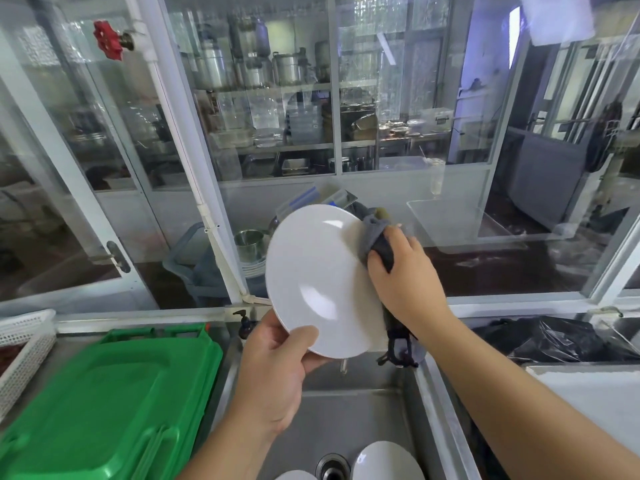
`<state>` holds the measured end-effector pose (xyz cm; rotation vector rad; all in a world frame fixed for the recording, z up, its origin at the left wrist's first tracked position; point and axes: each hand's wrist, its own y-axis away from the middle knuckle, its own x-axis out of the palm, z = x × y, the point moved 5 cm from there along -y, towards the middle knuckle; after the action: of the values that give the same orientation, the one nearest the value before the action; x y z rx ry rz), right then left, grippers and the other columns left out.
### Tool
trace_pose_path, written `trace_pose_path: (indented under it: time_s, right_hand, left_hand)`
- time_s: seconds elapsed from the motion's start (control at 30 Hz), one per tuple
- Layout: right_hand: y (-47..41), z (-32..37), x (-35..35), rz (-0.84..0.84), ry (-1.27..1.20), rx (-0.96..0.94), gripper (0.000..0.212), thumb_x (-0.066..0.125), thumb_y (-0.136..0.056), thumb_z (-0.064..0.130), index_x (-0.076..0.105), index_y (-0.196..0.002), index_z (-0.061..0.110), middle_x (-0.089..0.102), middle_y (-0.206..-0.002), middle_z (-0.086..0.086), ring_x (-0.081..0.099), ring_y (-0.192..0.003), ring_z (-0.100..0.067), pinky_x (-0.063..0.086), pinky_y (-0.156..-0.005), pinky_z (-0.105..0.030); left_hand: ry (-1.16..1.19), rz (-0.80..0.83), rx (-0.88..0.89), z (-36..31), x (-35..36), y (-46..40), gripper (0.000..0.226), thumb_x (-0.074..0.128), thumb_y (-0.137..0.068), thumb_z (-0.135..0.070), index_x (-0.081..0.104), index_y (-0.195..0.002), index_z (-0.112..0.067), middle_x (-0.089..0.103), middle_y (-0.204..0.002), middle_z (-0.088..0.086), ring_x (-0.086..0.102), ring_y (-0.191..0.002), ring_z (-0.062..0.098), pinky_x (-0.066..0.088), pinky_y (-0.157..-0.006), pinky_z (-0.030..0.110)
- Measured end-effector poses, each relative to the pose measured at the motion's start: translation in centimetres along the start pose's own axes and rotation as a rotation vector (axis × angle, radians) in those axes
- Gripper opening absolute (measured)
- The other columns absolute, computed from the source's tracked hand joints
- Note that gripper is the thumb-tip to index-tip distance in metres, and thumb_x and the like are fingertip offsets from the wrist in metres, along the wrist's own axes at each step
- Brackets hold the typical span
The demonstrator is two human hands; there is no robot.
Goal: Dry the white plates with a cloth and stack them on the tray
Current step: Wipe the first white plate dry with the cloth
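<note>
plate's right rim: the white plate (322,282) is covered at centre right by the grey cloth (379,244) and the right hand (403,271).
plate's back: faces away, unseen.
left hand (273,368): fingers behind the plate hidden; only the thumb shows.
plates in sink (386,462): cut off by the bottom edge.
green lid (110,403): cut off at lower left.
white basket (24,344): cut off by the left edge.
shelves behind glass (277,98): blurred by reflections.
</note>
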<state>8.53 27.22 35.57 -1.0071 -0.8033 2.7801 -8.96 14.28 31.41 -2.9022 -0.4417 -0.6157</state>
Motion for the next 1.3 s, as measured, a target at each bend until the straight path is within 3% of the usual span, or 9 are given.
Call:
trace_pose_path:
  time_s: [0.07,0.13,0.33,0.53,0.73,0.93,1.0,1.07,1.3]
  right_hand:
    - [0.5,-1.1,0.5,0.082,-0.248,0.177,0.026,0.059,-0.101,0.04,0.049,-0.122,0.051,0.066,-0.101,0.027,0.066,-0.094,-0.008,0.05,-0.07,-0.024]
    - [1.6,-2.2,1.1,0.118,-0.478,0.373,0.02,0.063,-0.097,0.043,0.054,-0.112,0.052,0.07,-0.094,0.031,0.068,-0.094,-0.002,0.055,-0.075,-0.029]
    - [5.4,-2.6,3.6,0.199,-1.197,0.775,0.015,0.068,-0.101,0.019,0.075,-0.114,0.016,0.081,-0.104,-0.015,0.08,-0.089,-0.035,0.064,-0.064,-0.04]
    - [4.8,-3.5,2.8,0.109,-1.107,0.743,0.013,0.068,-0.101,0.014,0.074,-0.109,0.008,0.081,-0.098,-0.016,0.08,-0.079,-0.031,0.062,-0.058,-0.035]
    - [2.7,-4.6,0.3,0.157,-0.73,0.517,0.006,0.075,-0.095,0.021,0.078,-0.1,0.019,0.082,-0.091,-0.004,0.079,-0.08,-0.023,0.061,-0.063,-0.03]
    - [0.8,-3.9,-0.8,0.245,-0.663,0.382,0.011,0.078,-0.092,0.024,0.077,-0.103,0.027,0.081,-0.091,0.001,0.079,-0.081,-0.021,0.063,-0.068,-0.034]
    - [0.5,-4.1,-1.0,0.198,-0.68,0.392,0.009,0.079,-0.091,0.026,0.078,-0.1,0.028,0.081,-0.09,0.0,0.079,-0.08,-0.021,0.064,-0.07,-0.036]
    - [0.8,-4.5,-0.8,0.146,-0.734,0.438,0.006,0.079,-0.091,0.03,0.078,-0.097,0.029,0.081,-0.092,0.0,0.079,-0.08,-0.021,0.064,-0.067,-0.036]
    - [5.4,-4.5,4.6,0.011,-1.067,0.822,0.013,0.071,-0.099,0.028,0.071,-0.105,0.016,0.081,-0.085,-0.003,0.079,-0.071,-0.021,0.059,-0.053,-0.03]
  left_hand:
    - [0.006,0.0,0.015,-0.1,-0.2,-0.1,0.039,0.062,-0.073,-0.002,0.081,-0.093,-0.029,0.079,-0.111,0.005,0.077,-0.099,0.023,0.064,-0.071,0.041]
    - [0.017,-0.002,0.025,-0.2,-0.4,-0.3,0.039,0.063,-0.074,-0.002,0.081,-0.094,-0.031,0.078,-0.114,0.004,0.076,-0.102,0.023,0.063,-0.072,0.04]
    - [0.038,0.025,0.036,0.3,0.2,-0.6,0.043,0.062,-0.076,-0.002,0.081,-0.099,-0.033,0.078,-0.116,0.002,0.075,-0.108,0.023,0.064,-0.079,0.044]
    - [-0.111,0.077,-0.074,0.6,0.4,-0.6,0.05,0.07,-0.075,-0.008,0.07,-0.121,-0.026,0.076,-0.124,0.003,0.072,-0.115,0.027,0.062,-0.088,0.046]
    - [-0.286,0.153,-0.156,-3.7,-1.5,-3.2,0.023,0.071,-0.083,-0.033,0.079,-0.105,-0.037,0.079,-0.113,0.008,0.076,-0.092,0.024,0.063,-0.068,0.039]
    - [-0.525,0.278,-0.222,-4.8,-2.4,-5.4,0.028,0.06,-0.104,-0.015,0.082,-0.099,-0.031,0.08,-0.107,0.009,0.079,-0.085,0.022,0.06,-0.057,0.03]
    - [-0.543,0.284,-0.163,-4.8,-1.9,-5.3,0.016,0.071,-0.089,-0.03,0.081,-0.099,-0.037,0.081,-0.106,0.006,0.078,-0.087,0.021,0.06,-0.06,0.03]
    - [-0.544,0.253,-0.084,-4.3,-1.5,-5.1,0.027,0.071,-0.072,-0.045,0.079,-0.098,-0.045,0.081,-0.105,0.0,0.078,-0.092,0.019,0.062,-0.065,0.03]
    - [-0.484,0.023,0.107,-1.0,-0.2,-4.1,0.027,0.063,-0.085,-0.036,0.072,-0.104,-0.053,0.078,-0.105,-0.017,0.074,-0.092,0.003,0.063,-0.07,0.031]
